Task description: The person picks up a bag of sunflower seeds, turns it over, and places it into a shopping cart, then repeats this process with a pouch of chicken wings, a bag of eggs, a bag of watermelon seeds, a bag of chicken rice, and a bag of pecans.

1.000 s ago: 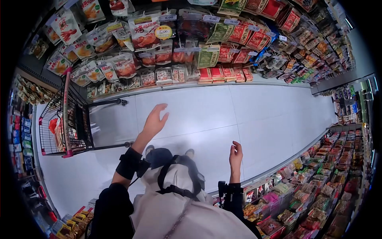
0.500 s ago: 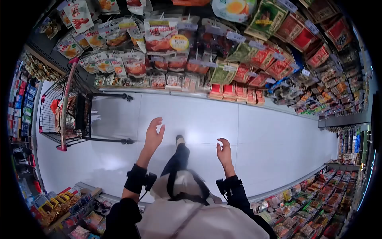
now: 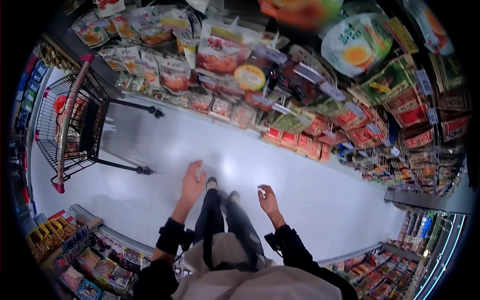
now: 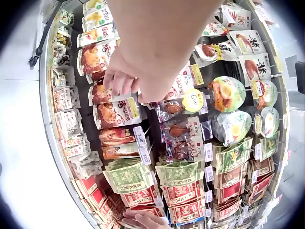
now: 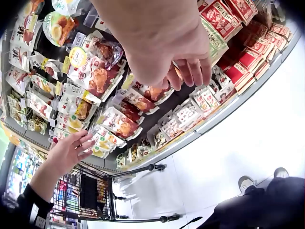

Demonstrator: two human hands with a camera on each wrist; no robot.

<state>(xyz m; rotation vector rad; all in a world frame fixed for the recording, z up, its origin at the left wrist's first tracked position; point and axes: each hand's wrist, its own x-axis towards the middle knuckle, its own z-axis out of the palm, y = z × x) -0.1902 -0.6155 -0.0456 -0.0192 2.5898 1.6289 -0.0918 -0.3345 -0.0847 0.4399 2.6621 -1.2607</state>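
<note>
My left hand (image 3: 191, 185) hangs in front of my body over the floor, fingers loosely bent and nothing in them. To its right my right hand (image 3: 269, 201) is held out the same way, also holding nothing. Ahead of both stands a shelf of hanging snack packs; white packs with pictures of roasted meat (image 3: 222, 47) and a round yellow price tag (image 3: 249, 77) hang on it. Green packs (image 3: 385, 82) and red packs (image 3: 412, 112) hang farther right. In both wrist views the hands overlap these packs from a distance.
A black wire shopping cart (image 3: 75, 120) with a pink-ended handle and goods inside stands to the left on the pale floor (image 3: 320, 200). Behind me at lower left are bins of packaged food (image 3: 102, 270); another low display (image 3: 375, 275) lies at lower right.
My view has turned and the snack shelf looms larger, with round white packs now at upper right. My legs have stepped along the floor. Both hands have come closer together, still without anything in them.
</note>
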